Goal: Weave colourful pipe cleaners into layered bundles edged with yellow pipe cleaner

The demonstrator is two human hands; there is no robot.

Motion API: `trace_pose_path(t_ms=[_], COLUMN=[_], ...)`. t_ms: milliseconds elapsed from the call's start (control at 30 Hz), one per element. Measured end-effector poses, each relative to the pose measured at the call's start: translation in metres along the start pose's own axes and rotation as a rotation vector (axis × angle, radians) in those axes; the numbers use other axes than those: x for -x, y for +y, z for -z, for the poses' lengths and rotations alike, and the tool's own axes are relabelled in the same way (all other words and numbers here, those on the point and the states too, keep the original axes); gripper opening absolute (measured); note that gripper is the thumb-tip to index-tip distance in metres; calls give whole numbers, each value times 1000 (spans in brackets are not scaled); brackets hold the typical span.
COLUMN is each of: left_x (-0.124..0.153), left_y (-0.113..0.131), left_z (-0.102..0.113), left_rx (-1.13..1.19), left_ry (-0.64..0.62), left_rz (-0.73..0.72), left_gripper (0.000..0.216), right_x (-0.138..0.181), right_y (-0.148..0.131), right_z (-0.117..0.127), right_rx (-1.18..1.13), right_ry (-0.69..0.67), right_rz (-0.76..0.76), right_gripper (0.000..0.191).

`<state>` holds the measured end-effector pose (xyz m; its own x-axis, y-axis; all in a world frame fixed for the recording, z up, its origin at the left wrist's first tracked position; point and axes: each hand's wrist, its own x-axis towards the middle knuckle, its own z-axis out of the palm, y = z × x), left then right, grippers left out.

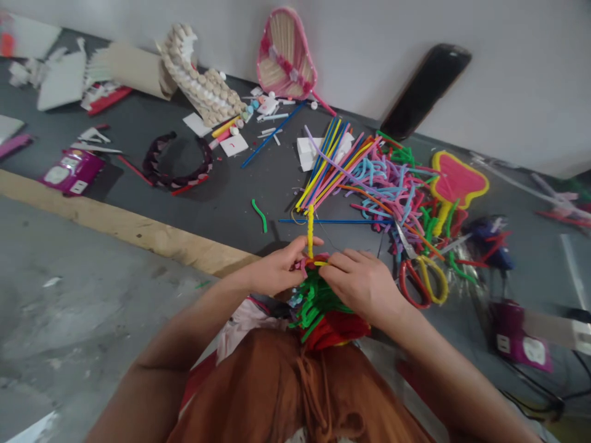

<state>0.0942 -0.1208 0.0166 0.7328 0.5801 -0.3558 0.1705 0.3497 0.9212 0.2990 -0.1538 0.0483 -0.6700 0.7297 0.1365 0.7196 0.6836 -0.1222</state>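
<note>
My left hand (282,266) is closed at the table's front edge, pinching a pink and red pipe-cleaner piece (302,267). From that piece a twisted yellow pipe-cleaner stem (311,231) points away from me. My right hand (362,280) grips the short yellow end of a pipe cleaner (320,264) between thumb and fingers. Its fingertips are partly hidden behind the knuckles. Below both hands, a bundle of green pipe cleaners (310,307) and a red fuzzy bundle (339,329) lie at my lap.
Scissors (422,280) lie right of my right hand, beside heaped pipe cleaners (388,191). A phone (427,89) leans against the wall. Further off stand a pink fan-shaped piece (287,55) and a dark headband (178,175). A glue gun (492,243) rests at right.
</note>
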Motion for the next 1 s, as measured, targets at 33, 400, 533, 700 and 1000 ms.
trace_pose_path(t_ms=[33, 400, 533, 700, 1000], left_x=[0, -4, -5, -6, -4], left_y=[1, 0, 0, -5, -6], left_z=[0, 0, -1, -1, -7], left_rx=[13, -25, -23, 46, 86], left_ry=[-8, -13, 3, 0, 79], left_rz=[-2, -21, -37, -59, -66], left_gripper=[58, 49, 51, 50, 38], right_x=[1, 9, 9, 15, 24], right_y=[1, -4, -5, -2, 1], right_z=[-1, -5, -4, -9, -10], right_rx=[-13, -71, -98, -194, -293], right_ry=[1, 55, 85, 144, 169], right_rz=[9, 4, 18, -5, -43], right_gripper=[14, 15, 19, 23, 12])
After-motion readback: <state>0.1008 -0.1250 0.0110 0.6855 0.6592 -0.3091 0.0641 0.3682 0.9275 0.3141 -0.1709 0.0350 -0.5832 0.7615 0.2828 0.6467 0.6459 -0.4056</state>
